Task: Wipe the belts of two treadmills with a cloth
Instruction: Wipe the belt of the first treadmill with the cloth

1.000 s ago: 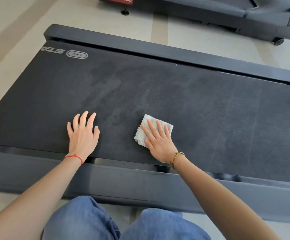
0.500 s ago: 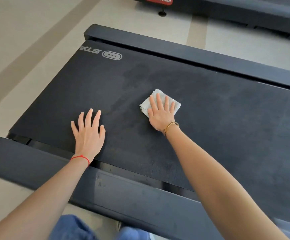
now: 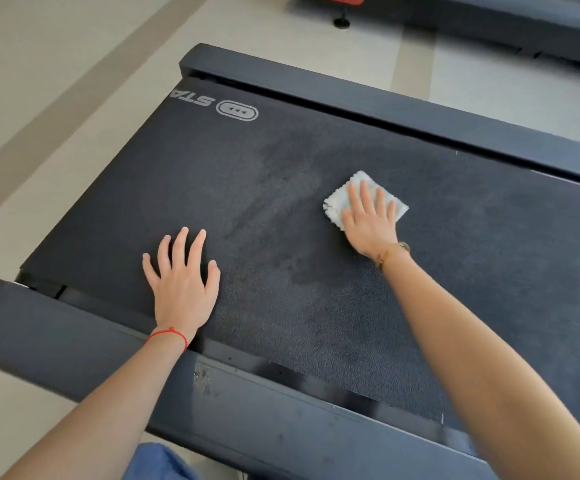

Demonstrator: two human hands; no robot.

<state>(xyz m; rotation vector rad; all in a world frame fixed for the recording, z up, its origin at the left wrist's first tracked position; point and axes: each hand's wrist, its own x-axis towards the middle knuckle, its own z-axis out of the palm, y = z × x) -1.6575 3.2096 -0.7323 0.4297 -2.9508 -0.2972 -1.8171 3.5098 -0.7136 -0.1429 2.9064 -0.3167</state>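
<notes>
Cloth (image 3: 337, 199) under flat right hand (image 3: 371, 226), well apart from left hand (image 3: 182, 285)

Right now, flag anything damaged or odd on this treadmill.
The near side rail has a scuffed, pale patch near the left wrist. The belt shows uneven darker streaks. Nothing else stands out.

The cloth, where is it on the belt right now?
In the head view the cloth lies flat on the belt, right of centre toward the far rail, pressed under the right hand.
</notes>
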